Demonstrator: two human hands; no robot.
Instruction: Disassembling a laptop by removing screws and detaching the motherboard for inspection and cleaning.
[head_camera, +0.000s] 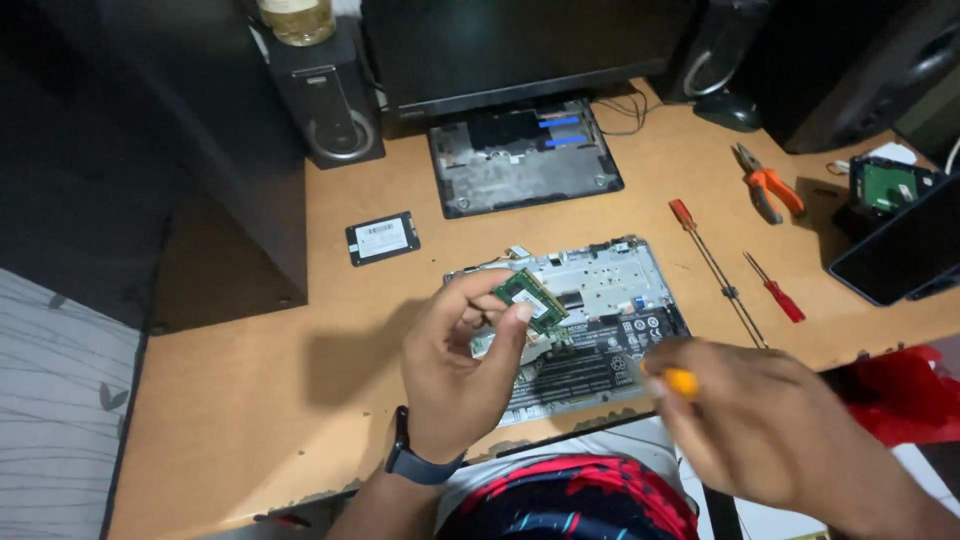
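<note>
His left hand (460, 365) is raised, fingertips pinching a green memory module (531, 297); the blurred right hand (765, 425), beside it, grips an orange-handled tool (680, 381).

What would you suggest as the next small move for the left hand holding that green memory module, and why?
Probably lower the left hand and set the memory module down on bare desk beside the opened laptop. The module is pinched in the fingertips above the exposed board, and the right hand already holds an orange-handled tool near it.
</note>
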